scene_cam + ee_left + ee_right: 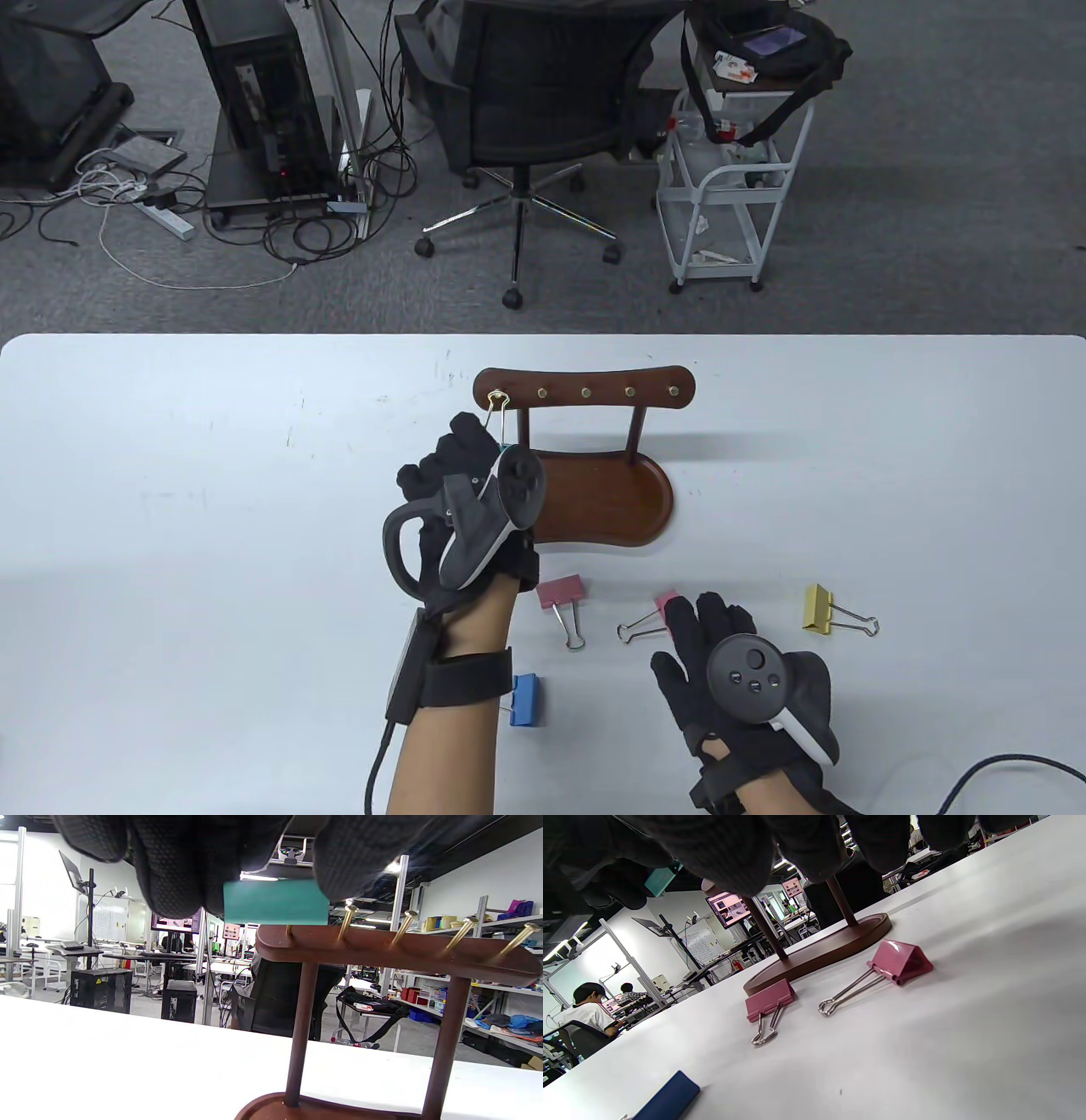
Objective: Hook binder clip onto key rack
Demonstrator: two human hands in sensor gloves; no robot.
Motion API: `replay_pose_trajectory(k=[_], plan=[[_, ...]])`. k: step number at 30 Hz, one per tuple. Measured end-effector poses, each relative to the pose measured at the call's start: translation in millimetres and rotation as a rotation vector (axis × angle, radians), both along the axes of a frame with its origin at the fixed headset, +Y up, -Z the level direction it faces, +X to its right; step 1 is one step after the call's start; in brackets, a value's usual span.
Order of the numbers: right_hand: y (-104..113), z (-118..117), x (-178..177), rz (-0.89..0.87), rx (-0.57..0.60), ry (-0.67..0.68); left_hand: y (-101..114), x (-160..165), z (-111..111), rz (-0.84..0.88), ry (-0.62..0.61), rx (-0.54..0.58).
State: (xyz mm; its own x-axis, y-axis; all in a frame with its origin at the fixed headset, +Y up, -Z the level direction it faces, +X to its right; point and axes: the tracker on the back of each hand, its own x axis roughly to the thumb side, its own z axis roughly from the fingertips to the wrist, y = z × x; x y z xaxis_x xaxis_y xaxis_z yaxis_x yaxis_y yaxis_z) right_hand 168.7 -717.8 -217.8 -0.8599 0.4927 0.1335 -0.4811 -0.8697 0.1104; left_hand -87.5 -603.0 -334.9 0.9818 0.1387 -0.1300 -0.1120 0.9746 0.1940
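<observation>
Table view: your left hand [475, 501] is raised at the left end of the key rack [585, 392], its fingers pinching a teal binder clip [504, 448] whose wire loops reach up from your fingertips to the leftmost brass peg [496, 396], so the loop appears to be at or on that peg; your right hand [747, 671] lies flat on the bench [212, 509], fingers spread, holding nothing, beside a pink clip [665, 613]. Left wrist view: the teal clip body [275, 902] sits clamped between your fingers [178, 861], just above the rack's bar and left of the free pegs, held high so the wire can drop over a peg. Right wrist view: your fingers [814, 844] hang over two pink clips [897, 961] waiting below.
</observation>
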Motion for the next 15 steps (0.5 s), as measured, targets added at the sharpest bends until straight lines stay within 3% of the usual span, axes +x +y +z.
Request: replay_pose_trajectory(k=[15], plan=[[-0.2, 0.4, -0.2, -0.003, -0.006, 0.001, -5.0, 1.8, -8.8, -0.017, 0.005, -0.016]])
